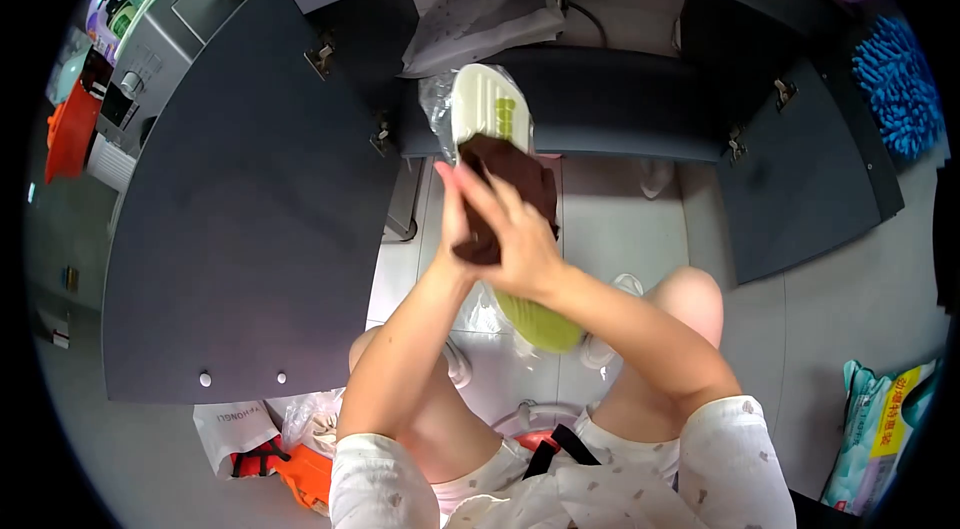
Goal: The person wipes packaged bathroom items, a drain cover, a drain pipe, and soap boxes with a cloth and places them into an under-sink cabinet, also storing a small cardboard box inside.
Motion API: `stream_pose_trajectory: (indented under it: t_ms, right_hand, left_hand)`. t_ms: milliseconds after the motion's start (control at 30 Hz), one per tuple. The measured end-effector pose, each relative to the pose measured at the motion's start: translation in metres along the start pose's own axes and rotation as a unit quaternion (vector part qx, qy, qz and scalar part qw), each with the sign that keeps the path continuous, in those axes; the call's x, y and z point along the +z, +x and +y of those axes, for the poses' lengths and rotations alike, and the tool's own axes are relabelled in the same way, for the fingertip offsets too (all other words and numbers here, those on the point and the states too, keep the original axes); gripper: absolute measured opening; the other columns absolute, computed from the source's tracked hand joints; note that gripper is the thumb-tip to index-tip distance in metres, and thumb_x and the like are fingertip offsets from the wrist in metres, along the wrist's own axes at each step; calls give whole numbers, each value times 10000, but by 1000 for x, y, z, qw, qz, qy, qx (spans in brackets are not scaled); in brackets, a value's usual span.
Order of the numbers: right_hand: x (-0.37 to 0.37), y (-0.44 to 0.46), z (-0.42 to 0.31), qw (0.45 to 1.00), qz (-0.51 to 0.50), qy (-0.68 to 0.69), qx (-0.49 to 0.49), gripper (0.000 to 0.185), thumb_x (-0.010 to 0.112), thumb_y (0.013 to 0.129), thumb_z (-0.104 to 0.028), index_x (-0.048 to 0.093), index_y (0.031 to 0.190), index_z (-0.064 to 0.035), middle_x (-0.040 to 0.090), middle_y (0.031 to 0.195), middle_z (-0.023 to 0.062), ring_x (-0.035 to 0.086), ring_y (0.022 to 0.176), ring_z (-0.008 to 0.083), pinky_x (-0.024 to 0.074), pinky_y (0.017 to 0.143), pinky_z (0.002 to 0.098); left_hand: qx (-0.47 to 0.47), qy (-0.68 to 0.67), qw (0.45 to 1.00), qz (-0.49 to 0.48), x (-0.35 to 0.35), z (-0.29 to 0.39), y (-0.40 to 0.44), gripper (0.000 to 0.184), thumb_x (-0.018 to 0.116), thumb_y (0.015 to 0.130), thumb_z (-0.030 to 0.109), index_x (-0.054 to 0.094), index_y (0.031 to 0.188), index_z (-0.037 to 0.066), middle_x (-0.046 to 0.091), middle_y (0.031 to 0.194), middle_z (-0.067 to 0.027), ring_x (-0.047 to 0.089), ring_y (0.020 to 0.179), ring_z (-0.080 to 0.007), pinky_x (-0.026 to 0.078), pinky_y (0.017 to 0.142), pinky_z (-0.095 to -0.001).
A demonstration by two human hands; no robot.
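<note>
In front of me is what looks like a shoe, its white ridged sole [487,94] with a green mark pointing away from me and its lime-green end [545,322] towards me. A dark brown cloth [528,174] covers its middle. My left hand [455,214] closes on the brown cloth from the left, most of its fingers hidden. Lying across the cloth, my right hand [522,244] grips it, with slightly blurred fingers. Clear plastic wrap [438,109] shows beside the white end.
An open cabinet has a large left door [255,219] and a right door [800,169]. Inside is a grey plastic bag [480,24]. A blue chenille mitt [898,89] hangs at right, a teal package [880,439] below it. Bags [240,434] lie at lower left.
</note>
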State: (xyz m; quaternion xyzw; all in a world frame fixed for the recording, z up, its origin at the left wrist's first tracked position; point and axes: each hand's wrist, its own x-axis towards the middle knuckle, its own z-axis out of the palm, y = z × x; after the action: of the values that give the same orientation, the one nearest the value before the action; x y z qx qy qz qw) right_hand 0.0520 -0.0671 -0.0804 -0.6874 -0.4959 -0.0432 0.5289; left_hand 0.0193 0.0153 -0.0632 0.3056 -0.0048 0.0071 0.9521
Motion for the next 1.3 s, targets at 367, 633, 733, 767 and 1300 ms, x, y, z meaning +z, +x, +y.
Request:
stream_pose_trajectory:
  t_ms: [367,633,733,767,1300]
  right_hand:
    - [-47,75,44,965,124,144,179,354,555,696,-76,552,1049,-36,606,965,106,580,858,164,441,781,286]
    - [22,30,8,994,-37,12,-104,527,664,620,-174,500,1106,-54,470,1194,137,400,1142,341,288,985,418]
    - [26,22,7,992,-72,38,-93,544,662,625,-179,488,1126,-62,460,1203,141,405,1136,341,303,976,414]
    - [23,19,7,991,-96,62,-75,545,664,627,-182,487,1130,-66,456,1206,144,411,1131,334,313,970,408]
    - [-57,-38,77,894,-250,-49,369,273,570,677,-98,571,936,-11,611,909,126,592,788,210,466,712,310]
  left_hand:
    - [-91,133,985,55,-7,-14,-11,551,418,752,344,392,1180,-1,507,1085,-162,522,983,-309,421,848,-435]
    - [152,-108,973,139,-39,37,-18,409,396,797,307,485,1087,32,527,1076,-150,501,998,-278,376,899,-389]
    - [190,-75,961,185,-51,47,-19,469,364,784,300,457,1124,-10,514,1087,-177,492,999,-311,368,905,-405]
    - [212,-66,947,233,-54,47,-18,480,360,776,295,446,1137,-8,506,1095,-181,494,994,-318,374,893,-415]
    - [242,15,933,266,-36,50,2,608,444,739,321,289,1244,19,440,1072,-161,491,915,-283,422,776,-446]
